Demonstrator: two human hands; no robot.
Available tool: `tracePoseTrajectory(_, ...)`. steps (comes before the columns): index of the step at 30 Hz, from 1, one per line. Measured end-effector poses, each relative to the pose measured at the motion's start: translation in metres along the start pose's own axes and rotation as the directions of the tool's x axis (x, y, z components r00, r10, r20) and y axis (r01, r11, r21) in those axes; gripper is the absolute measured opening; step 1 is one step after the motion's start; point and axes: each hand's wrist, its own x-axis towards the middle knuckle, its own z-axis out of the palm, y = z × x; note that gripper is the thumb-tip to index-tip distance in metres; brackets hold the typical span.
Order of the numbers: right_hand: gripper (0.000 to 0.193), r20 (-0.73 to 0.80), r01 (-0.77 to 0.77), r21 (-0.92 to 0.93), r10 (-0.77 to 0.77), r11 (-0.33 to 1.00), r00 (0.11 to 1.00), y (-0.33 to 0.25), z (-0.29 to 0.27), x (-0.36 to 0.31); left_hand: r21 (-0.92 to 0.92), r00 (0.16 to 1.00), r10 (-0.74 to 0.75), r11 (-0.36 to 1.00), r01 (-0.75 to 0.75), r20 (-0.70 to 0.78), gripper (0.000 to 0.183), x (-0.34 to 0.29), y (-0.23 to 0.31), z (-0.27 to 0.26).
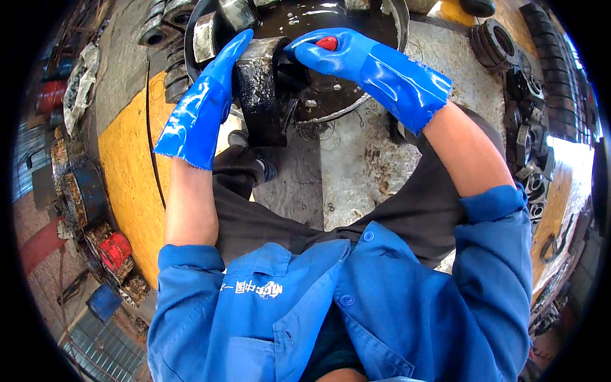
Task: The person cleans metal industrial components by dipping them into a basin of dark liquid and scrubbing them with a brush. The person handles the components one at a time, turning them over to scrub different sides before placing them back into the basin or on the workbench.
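A thick black metal block (258,83), wet and oily, is tilted over the near rim of a round tub (402,25) of dark liquid. Along the block's left side lies my left hand (223,67), in a long blue rubber glove, holding it; the undersides of its fingers are hidden. My right hand (331,54), in a matching glove, is closed around a red-handled tool (328,43) just right of the block's top. Only the handle's red end shows; the glove hides the rest, so the tool's kind cannot be told.
More metal parts (205,38) stand in the tub at its left edge. Ring-shaped parts (493,44) and hex nuts (525,143) are heaped at the right. Left of me lie a yellow board (124,172), a crumpled plastic bag (81,89) and a red part (114,251). My legs straddle the metal floor.
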Motion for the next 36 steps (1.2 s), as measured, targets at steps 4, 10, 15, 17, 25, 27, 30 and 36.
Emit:
tracePoseTrajectory(4, 0.037, -0.015, -0.116, -0.358, 0.118, 0.927, 0.993, -0.031, -0.004, -0.013, -0.034, 0.996, -0.088, 0.996, 0.087, -0.028, 0.073, 0.006, -0.001, -0.005)
tracePoseTrajectory(10, 0.037, 0.022, 0.037, -0.343, -0.031, 0.939, 0.999, -0.044, -0.017, -0.036, -0.044, 0.998, -0.062, 0.997, 0.062, 0.0, 0.073, 0.011, -0.009, -0.011)
tracePoseTrajectory(15, 0.032, 0.182, 0.145, -0.479, -0.063, 0.866, 0.981, -0.028, -0.005, -0.041, -0.03, 1.0, -0.023, 0.999, 0.023, -0.004, 0.067, 0.008, -0.005, -0.005)
tracePoseTrajectory(17, 0.032, 0.122, 0.163, -0.568, -0.113, 0.807, 0.986, -0.026, -0.01, -0.038, -0.013, 1.0, -0.024, 1.0, 0.024, -0.006, 0.067, 0.008, -0.006, -0.006)
tracePoseTrajectory(25, 0.027, 0.167, 0.233, -0.44, -0.176, 0.867, 0.97, -0.031, 0.001, -0.045, -0.02, 0.999, -0.038, 0.999, 0.038, 0.011, 0.069, 0.011, -0.008, -0.008)
tracePoseTrajectory(27, 0.028, 0.139, 0.178, -0.486, -0.125, 0.856, 0.982, -0.03, 0.0, -0.036, -0.017, 0.997, -0.083, 0.996, 0.083, -0.004, 0.069, 0.005, 0.0, -0.005)
tracePoseTrajectory(30, 0.028, 0.168, 0.201, -0.463, -0.137, 0.863, 0.976, -0.037, -0.007, -0.041, -0.003, 0.996, -0.078, 0.997, 0.078, -0.051, 0.069, 0.003, 0.0, 0.001)
tracePoseTrajectory(36, 0.03, 0.131, 0.09, -0.556, -0.02, 0.827, 0.991, -0.035, -0.01, -0.034, -0.055, 0.999, -0.031, 0.998, 0.031, -0.009, 0.067, 0.009, -0.006, -0.006)
